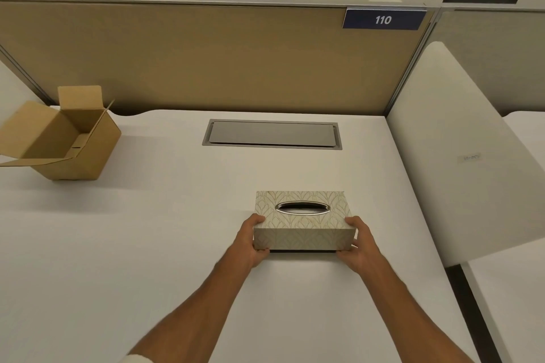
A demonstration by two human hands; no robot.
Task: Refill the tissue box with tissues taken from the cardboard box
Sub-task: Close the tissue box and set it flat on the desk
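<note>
Two bare hands clamp the tissue box [303,222] by its short ends: left hand [250,240] on one end, right hand [358,242] on the other. Box is rectangular, leaf-embossed beige, with a chrome-rimmed oval slot on top, sitting on the matte white bench [147,244]. Cardboard box [63,138], plain corrugated, flaps open, sits well left of the left hand.

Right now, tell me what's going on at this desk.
A person holds a patterned tissue box at its two ends, left hand and right hand each with a grip on a side, near the front of the white desk. No tissue shows in the oval slot. The cardboard box sits open at the desk's far left, untouched; what shows of its inside looks empty.
</note>
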